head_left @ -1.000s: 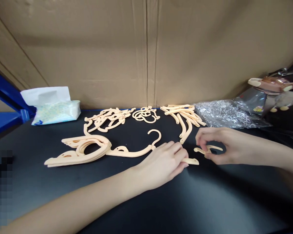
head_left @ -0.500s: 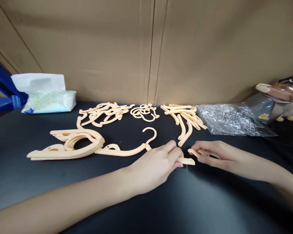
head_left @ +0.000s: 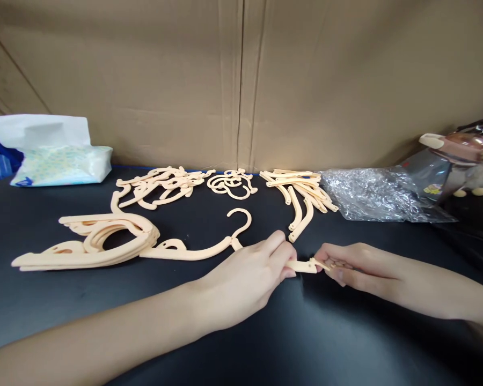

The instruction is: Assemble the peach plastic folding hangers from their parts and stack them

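Observation:
A cream plastic clothes hanger (head_left: 203, 253) with its hook upward lies on the black table (head_left: 241, 348). My left hand (head_left: 257, 268) is closed around its right arm, whose end sticks out past my fingers. My right hand (head_left: 352, 262) pinches a hanger arm piece (head_left: 320, 262), mostly hidden in the fingers. The tip of that piece meets the end of the hanger's arm. Left of the hanger lies a stack of folded hangers (head_left: 104, 246).
Along the back lie a pile of hanger arms (head_left: 165, 185), loose hooks (head_left: 233, 185) and straight and curved pieces (head_left: 301, 193). A tissue pack (head_left: 60, 161) stands left; crumpled clear plastic (head_left: 370, 195) and a brown lidded bottle (head_left: 462, 161) are right. Cardboard (head_left: 165, 80) rises behind.
My right hand has moved left, bringing its piece from a small gap into contact with the hanger arm's end. The whole view has shifted slightly.

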`<state>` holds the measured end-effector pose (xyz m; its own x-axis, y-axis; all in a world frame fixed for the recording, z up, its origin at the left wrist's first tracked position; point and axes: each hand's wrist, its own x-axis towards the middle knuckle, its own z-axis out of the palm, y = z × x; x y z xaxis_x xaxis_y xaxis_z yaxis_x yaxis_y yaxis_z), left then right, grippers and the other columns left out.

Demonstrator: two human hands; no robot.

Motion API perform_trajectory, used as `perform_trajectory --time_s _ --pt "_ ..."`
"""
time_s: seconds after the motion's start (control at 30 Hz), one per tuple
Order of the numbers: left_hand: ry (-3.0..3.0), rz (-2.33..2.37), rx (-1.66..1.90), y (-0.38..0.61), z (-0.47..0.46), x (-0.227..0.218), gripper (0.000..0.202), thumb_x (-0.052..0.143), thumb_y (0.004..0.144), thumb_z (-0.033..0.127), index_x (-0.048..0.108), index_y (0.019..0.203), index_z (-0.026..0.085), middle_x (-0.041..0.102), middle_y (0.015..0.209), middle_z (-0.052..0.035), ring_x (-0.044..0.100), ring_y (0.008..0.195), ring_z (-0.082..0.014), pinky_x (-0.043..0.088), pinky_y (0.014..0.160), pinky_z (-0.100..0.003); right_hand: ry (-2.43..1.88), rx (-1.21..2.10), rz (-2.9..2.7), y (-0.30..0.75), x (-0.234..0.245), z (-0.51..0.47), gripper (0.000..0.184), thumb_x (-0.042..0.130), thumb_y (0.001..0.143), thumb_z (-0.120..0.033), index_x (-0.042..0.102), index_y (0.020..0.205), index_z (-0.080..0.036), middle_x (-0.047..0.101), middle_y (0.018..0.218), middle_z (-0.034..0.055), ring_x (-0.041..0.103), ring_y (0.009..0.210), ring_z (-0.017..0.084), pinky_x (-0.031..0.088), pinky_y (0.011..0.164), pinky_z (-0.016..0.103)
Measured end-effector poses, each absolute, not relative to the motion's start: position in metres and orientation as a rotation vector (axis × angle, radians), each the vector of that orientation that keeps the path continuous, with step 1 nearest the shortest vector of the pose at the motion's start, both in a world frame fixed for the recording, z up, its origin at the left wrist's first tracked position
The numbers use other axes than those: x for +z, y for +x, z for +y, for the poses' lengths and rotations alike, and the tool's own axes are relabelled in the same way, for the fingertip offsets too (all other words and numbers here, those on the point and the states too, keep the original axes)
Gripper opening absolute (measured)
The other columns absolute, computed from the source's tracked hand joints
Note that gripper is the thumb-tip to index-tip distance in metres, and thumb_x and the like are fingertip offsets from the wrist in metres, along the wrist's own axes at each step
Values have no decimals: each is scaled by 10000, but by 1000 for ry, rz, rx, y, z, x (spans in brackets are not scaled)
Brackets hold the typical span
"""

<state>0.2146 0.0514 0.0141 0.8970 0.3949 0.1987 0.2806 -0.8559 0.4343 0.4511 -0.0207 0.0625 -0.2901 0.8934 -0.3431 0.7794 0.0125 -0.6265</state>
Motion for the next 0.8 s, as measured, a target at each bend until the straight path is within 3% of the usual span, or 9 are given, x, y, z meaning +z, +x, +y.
perform_trajectory --time_s 0.2,0.37,0.5,0.67,0.8 --pt "2684 480 404 215 51 14 203 335 1008 192 528 991 129 490 952 -34 539 691 -142 487 584 -271 -1737 1377 -2146 455 62 -19 368 359 990 -542 595 1002 -261 582 912 -5 542 895 175 403 862 300" --pt "2645 488 441 214 53 13 148 376 997 171 519 975 137 506 937 -26 548 696 -136 487 599 -260 -1662 1413 -2113 457 59 -19 398 334 1006 -514 596 1157 -254 607 932 16 561 836 164 442 821 301" --pt "2634 483 463 214 52 13 129 389 995 170 513 975 138 522 936 -26 554 683 -131 486 594 -253 -1596 1438 -2127 455 57 -17 379 331 1017 -483 586 1151 -237 597 922 20 565 839 159 455 819 294" --pt "2749 408 501 216 47 11 144 381 995 160 521 1000 124 544 949 -45 561 717 -153 493 636 -278 -1473 1485 -2130 448 55 -10 428 322 1016 -482 621 1013 -175 578 816 32 556 771 164 464 753 296" --pt "2743 434 545 217 48 10 155 362 1004 174 512 999 134 544 947 -42 555 682 -144 472 585 -263 -1468 1460 -2064 450 55 -7 394 388 999 -478 608 1152 -189 581 838 35 548 782 168 460 750 307"
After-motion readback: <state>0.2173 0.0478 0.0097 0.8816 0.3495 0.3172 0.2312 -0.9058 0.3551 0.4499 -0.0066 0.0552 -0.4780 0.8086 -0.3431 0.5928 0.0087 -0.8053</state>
